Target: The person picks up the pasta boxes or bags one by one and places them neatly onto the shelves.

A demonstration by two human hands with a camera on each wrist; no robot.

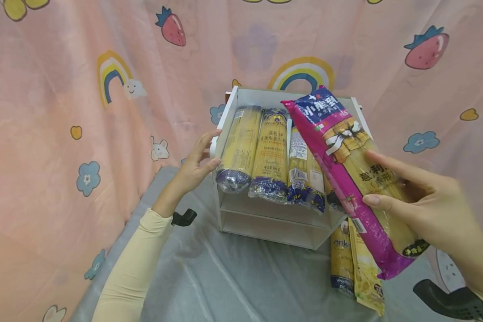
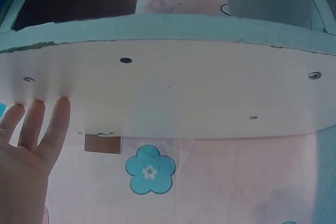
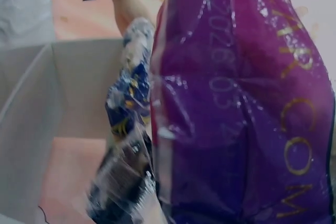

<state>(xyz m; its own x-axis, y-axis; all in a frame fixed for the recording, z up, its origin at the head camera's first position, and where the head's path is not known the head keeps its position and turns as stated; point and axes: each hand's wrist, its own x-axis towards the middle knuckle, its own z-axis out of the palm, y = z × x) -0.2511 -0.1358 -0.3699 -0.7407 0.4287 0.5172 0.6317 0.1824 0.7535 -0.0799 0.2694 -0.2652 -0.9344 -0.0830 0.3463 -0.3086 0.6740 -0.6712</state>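
My right hand [image 1: 438, 210] grips a magenta and blue spaghetti packet [image 1: 348, 179], tilted over the right side of a small white shelf unit [image 1: 237, 203]. In the right wrist view the packet's purple back [image 3: 210, 87] fills much of the picture and hides part of the shelf. My left hand [image 1: 195, 163] touches the unit's left side; straight fingertips meet the white side panel [image 2: 184, 87] in the left wrist view. Along the top level lie a yellow spaghetti pack [image 1: 241, 143], a second spaghetti pack [image 1: 270, 154] and a third pack [image 1: 302, 165] with a barcode label.
Right of the unit, a yellow pasta pack [image 1: 341, 259] and a flatter yellow packet [image 1: 364, 268] lie on the grey cloth [image 1: 209, 273]. A pink patterned curtain [image 1: 201, 58] hangs behind. Another dark-ended pack [image 1: 334, 199] shows partly beneath the held packet.
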